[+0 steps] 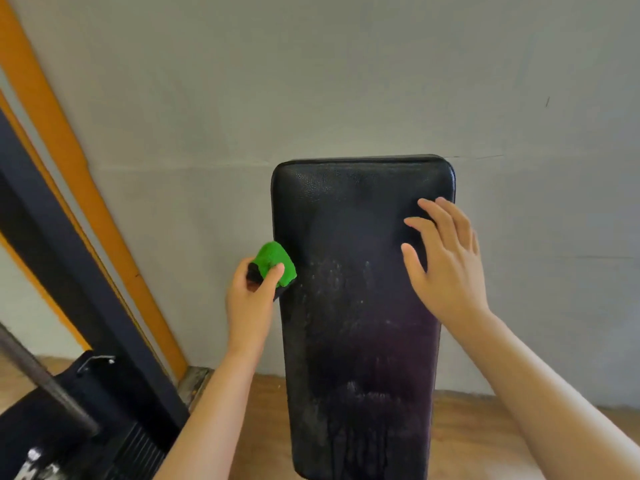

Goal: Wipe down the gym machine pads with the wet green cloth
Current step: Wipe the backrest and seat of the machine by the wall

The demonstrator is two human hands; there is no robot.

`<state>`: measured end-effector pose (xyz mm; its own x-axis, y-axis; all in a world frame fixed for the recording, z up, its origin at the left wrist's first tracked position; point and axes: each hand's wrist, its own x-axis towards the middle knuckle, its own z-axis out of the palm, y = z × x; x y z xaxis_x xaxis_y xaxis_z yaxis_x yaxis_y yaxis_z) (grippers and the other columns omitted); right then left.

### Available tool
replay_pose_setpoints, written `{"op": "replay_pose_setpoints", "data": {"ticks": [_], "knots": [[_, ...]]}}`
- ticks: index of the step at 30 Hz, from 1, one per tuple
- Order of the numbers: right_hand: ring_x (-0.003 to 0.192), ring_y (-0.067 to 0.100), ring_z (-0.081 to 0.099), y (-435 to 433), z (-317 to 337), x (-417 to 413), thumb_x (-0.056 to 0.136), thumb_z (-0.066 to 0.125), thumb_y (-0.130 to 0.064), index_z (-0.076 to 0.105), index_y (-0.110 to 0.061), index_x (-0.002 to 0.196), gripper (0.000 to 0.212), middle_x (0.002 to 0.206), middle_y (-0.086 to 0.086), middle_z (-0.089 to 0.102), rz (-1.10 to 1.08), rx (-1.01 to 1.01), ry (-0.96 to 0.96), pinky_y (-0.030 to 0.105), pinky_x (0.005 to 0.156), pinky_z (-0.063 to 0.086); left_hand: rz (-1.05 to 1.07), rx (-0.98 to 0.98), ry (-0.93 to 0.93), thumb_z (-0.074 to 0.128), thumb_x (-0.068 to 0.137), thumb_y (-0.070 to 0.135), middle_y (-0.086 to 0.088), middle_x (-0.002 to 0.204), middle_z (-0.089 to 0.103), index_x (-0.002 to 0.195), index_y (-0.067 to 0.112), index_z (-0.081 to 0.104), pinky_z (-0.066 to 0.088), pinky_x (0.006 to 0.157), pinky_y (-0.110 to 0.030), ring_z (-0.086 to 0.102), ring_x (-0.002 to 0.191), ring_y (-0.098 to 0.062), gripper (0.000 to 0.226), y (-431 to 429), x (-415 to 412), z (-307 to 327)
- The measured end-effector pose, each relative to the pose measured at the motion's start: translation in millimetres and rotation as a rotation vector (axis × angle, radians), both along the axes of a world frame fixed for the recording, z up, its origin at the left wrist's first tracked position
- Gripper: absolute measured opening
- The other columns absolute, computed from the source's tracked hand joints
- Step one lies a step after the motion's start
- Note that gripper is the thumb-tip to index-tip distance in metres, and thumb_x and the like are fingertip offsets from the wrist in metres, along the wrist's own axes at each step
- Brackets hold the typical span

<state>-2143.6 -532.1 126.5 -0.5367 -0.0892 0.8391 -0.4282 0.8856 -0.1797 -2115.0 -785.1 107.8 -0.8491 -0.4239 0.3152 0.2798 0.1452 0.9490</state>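
Note:
A tall black padded backrest point(356, 306) fills the middle of the view, its surface streaked with wet drips and specks. My left hand point(251, 299) grips the bunched green cloth point(275, 261) at the pad's left edge, about halfway up. A dark piece shows under the cloth in the same grip. My right hand point(446, 261) lies with straight, spread fingers on the pad's upper right part.
A grey wall point(311, 81) stands close behind the pad. An orange and dark blue machine frame point(69, 188) slants down the left side. A metal bar point(45, 379) and black weight plates point(104, 441) sit at lower left. Wooden floor point(481, 434) lies below.

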Motion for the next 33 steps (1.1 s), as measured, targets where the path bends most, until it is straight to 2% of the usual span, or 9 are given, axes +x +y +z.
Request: {"op": "replay_pose_setpoints", "data": {"ticks": [3,6,8,10,14,20,25,28,33], "knots": [[0.143,0.025,0.023,6,12,-21,0.095,0.042,-0.03,0.053,-0.007,0.132,0.044,0.148,0.01,0.042,-0.047,0.05,0.032,0.035,0.114,0.017,0.017,-0.193,0.064,0.067,0.088,0.024,0.004,0.096,0.063,0.107,0.016,0.058,0.047,0.07,-0.014,0.061,0.09,-0.007,0.023,-1,-18,22],[0.143,0.027,0.021,6,11,-39,0.097,0.04,-0.029,0.046,-0.006,0.138,0.047,0.151,0.011,0.038,-0.072,0.071,0.075,0.037,0.116,0.015,0.061,-0.3,0.121,0.072,0.084,0.024,0.011,0.096,0.059,0.11,0.021,0.053,0.047,0.067,-0.009,0.059,0.085,-0.001,0.032,3,-35,38],[0.144,0.027,0.019,8,3,-48,0.098,0.042,-0.026,0.04,-0.008,0.142,0.047,0.153,0.012,0.034,-0.076,0.096,0.139,0.037,0.118,0.012,0.108,-0.396,0.162,0.071,0.084,0.028,0.003,0.094,0.059,0.102,0.019,0.057,0.049,0.069,-0.017,0.057,0.084,-0.006,0.025,3,-45,41],[0.146,0.028,0.016,11,-6,-54,0.098,0.043,-0.023,0.035,-0.01,0.145,0.049,0.155,0.011,0.029,-0.08,0.121,0.178,0.038,0.121,0.007,0.171,-0.456,0.18,0.071,0.084,0.03,-0.003,0.092,0.055,0.093,0.013,0.059,0.044,0.067,-0.014,0.053,0.08,-0.013,0.023,0,-50,35],[0.146,0.03,0.016,11,-13,-62,0.097,0.044,-0.02,0.034,-0.01,0.145,0.05,0.155,0.011,0.026,-0.085,0.113,0.236,0.041,0.121,0.008,0.12,-0.327,0.122,0.071,0.083,0.027,-0.005,0.081,0.059,0.086,0.012,0.061,0.046,0.062,-0.019,0.056,0.075,-0.015,0.018,3,-41,-3],[0.145,0.031,0.018,11,-14,-65,0.099,0.042,-0.019,0.033,-0.011,0.146,0.049,0.154,0.012,0.028,-0.081,0.12,0.271,0.043,0.122,0.01,0.114,-0.189,-0.008,0.071,0.083,0.023,0.001,0.075,0.061,0.082,0.019,0.06,0.044,0.061,-0.014,0.057,0.071,-0.008,0.011,19,-11,-73],[0.145,0.031,0.018,12,-15,-64,0.098,0.042,-0.018,0.031,-0.012,0.147,0.05,0.155,0.011,0.028,-0.087,0.115,0.257,0.043,0.122,0.01,0.144,-0.202,0.062,0.069,0.085,0.024,0.008,0.086,0.062,0.092,0.026,0.06,0.043,0.066,-0.005,0.058,0.08,0.002,0.012,18,-20,-49],[0.145,0.03,0.018,14,-16,-63,0.099,0.04,-0.019,0.03,-0.013,0.147,0.05,0.155,0.01,0.026,-0.092,0.112,0.255,0.043,0.121,0.011,0.148,-0.191,0.147,0.067,0.087,0.026,0.005,0.088,0.062,0.097,0.02,0.061,0.045,0.067,-0.007,0.058,0.082,-0.001,0.013,9,-35,-19],[0.146,0.03,0.016,15,-19,-63,0.099,0.039,-0.018,0.031,-0.012,0.147,0.049,0.155,0.009,0.024,-0.066,0.084,0.236,0.046,0.12,0.015,0.102,-0.216,0.095,0.069,0.086,0.021,0.01,0.09,0.062,0.101,0.018,0.06,0.047,0.068,-0.007,0.06,0.085,0.001,0.018,1,-32,-24]]}}
